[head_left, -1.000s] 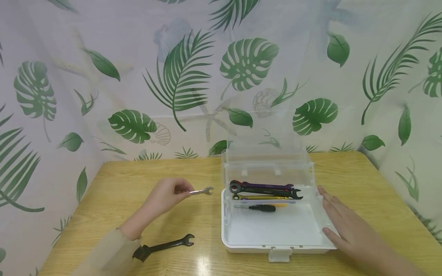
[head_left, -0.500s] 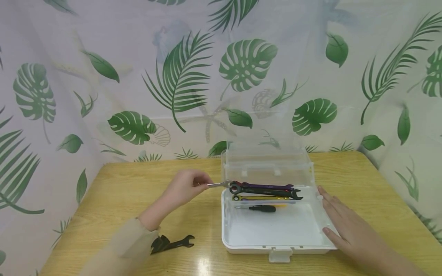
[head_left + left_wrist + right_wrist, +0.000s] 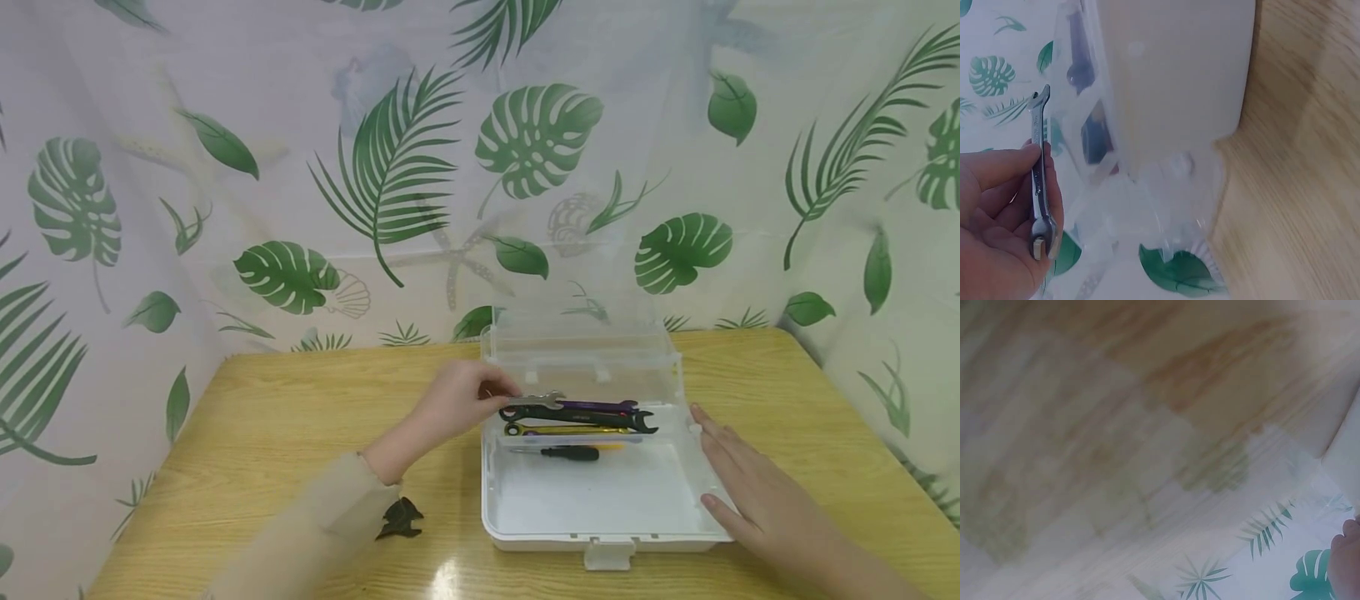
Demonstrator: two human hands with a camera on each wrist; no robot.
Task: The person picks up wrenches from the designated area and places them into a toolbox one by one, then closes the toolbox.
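Between thumb and fingers, my left hand (image 3: 453,400) pinches a silver double open-end wrench (image 3: 1038,175). It is over the left end of the raised tray of a white toolbox (image 3: 600,504). In that tray lie a black combination wrench (image 3: 581,415), a purple wrench (image 3: 603,406) and a gold wrench (image 3: 581,430). Lower in the box is a black-handled screwdriver (image 3: 573,452). My right hand (image 3: 757,492) rests against the box's right side with its fingers straight. A black open-end wrench (image 3: 402,517) on the table is mostly hidden by my left sleeve.
The toolbox's clear lid (image 3: 585,371) stands raised at the back. A white latch (image 3: 608,553) hangs at the box's front. Leaf-patterned cloth (image 3: 420,167) surrounds the wooden table (image 3: 277,400) at its back and sides.
My left hand has carried the silver wrench rightward from beside the toolbox to over its tray. The left sleeve now covers more of the black wrench on the table. My right hand has stayed put.
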